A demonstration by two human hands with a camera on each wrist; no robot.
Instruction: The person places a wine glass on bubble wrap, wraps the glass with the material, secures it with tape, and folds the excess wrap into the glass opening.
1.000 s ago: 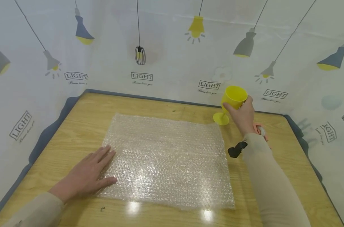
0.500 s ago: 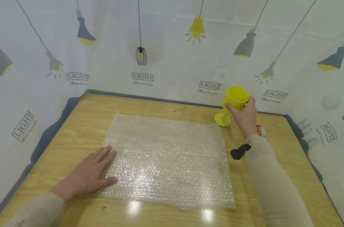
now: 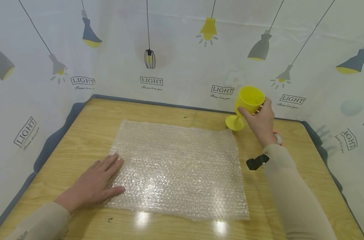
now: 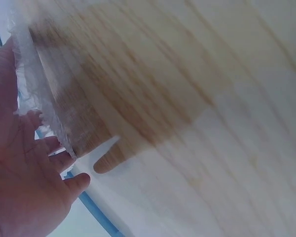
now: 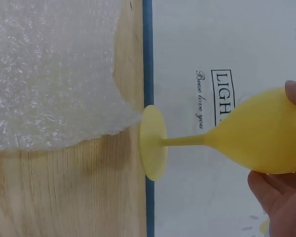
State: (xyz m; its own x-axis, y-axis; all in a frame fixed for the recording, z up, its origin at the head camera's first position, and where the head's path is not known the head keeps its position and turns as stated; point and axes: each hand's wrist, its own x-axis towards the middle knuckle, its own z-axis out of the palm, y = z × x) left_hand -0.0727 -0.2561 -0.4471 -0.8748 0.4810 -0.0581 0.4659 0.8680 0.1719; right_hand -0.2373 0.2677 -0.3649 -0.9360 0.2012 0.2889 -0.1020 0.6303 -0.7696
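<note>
A yellow goblet (image 3: 251, 101) is in the grip of my right hand (image 3: 260, 121), thumb on the near side of its bowl and fingers round the far side. It leans a little, its foot (image 5: 153, 143) near the far right corner of the bubble wrap; whether it touches the table I cannot tell. The clear bubble wrap (image 3: 176, 166) lies spread on the wooden table (image 3: 89, 126). My left hand (image 3: 93, 185) rests with straight, spread fingers on the sheet's left edge. In the left wrist view, the wrap's edge (image 4: 37, 89) lies by those fingers.
A coral-coloured thing with a pale roll (image 3: 278, 137), perhaps a tape dispenser, is mostly hidden behind my right wrist. A white curtain printed with lamps (image 3: 182, 66) borders the table at the back and sides. A black camera mount (image 3: 257, 162) hangs at my right wrist.
My right hand has moved slightly right and then a little up with the goblet. The left hand and the bubble wrap stay where they were.
</note>
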